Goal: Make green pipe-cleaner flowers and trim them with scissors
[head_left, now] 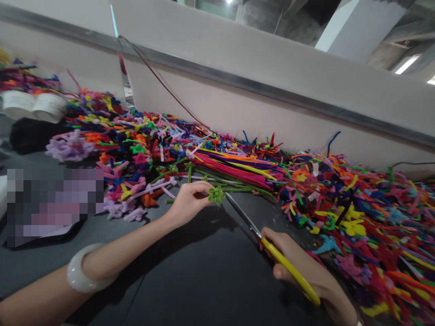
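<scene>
Nearest my camera, a pale bangle (89, 268) circles the left forearm (44, 294). I see the left hand (188, 203) pinching a green pipe-cleaner flower (216, 195) above the dark worktop (190, 271). Further right, the right hand (299, 267) clenches yellow-handled scissors (282, 260), blades just beside the flower. I can read no writing.

No text, label, brand, number or sign can be read anywhere in the head view. The yellow handle of the scissors (288, 265) shows no legible marking, and the white rolls (34, 107) at the far left are too blurred to make out. A pixelated patch (54, 206) on the table (204, 280) hides whatever lies there.
</scene>
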Motion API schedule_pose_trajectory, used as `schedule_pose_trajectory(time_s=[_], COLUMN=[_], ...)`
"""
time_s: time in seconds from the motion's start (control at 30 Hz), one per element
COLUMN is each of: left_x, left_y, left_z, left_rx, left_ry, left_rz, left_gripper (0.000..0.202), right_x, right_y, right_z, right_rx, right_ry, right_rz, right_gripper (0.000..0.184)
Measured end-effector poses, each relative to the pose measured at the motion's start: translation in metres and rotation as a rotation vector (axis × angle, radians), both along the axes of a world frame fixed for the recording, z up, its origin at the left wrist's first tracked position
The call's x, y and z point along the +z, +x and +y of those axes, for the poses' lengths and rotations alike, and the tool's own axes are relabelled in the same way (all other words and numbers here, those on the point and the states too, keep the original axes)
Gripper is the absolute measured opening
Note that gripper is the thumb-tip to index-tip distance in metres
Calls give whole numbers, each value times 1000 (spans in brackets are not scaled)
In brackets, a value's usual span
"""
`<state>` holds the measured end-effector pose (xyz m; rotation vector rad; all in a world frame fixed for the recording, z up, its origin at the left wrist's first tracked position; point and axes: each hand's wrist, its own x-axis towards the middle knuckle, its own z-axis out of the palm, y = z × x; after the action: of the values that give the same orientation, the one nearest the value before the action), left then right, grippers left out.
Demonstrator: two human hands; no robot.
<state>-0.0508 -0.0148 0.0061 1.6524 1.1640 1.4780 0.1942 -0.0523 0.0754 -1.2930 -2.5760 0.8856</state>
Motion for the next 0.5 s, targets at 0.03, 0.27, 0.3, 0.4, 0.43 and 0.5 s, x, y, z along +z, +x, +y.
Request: schedule_pose_trajectory(time_s=[0.03, 0.27, 0.3, 0.4, 0.43, 0.5], left_x=[0, 1, 1, 1, 1, 1], left_y=[0, 1, 1, 1, 1, 0], left_z=[0, 0, 0, 0, -1, -1], left_rx=[-4, -10, -12, -16, -16, -17], left_ry=[1, 12, 7, -3, -4, -7], left_rz=[-1, 13, 14, 16, 17, 19], left_gripper=[10, 13, 13, 11, 10, 9], right_x=[-1, -19, -20, -22, -22, -21], right_y=[-1, 3, 4, 5, 5, 4], right_z=[1, 7, 7, 6, 6, 6], right_rx=[-5, -9, -11, -26, -31, -38], right_ry=[-7, -88, -97, -104, -108, -121], right_rz=[-9, -71, -70, -62, -61, -61], right_gripper=[68, 65, 64, 64, 65, 63])
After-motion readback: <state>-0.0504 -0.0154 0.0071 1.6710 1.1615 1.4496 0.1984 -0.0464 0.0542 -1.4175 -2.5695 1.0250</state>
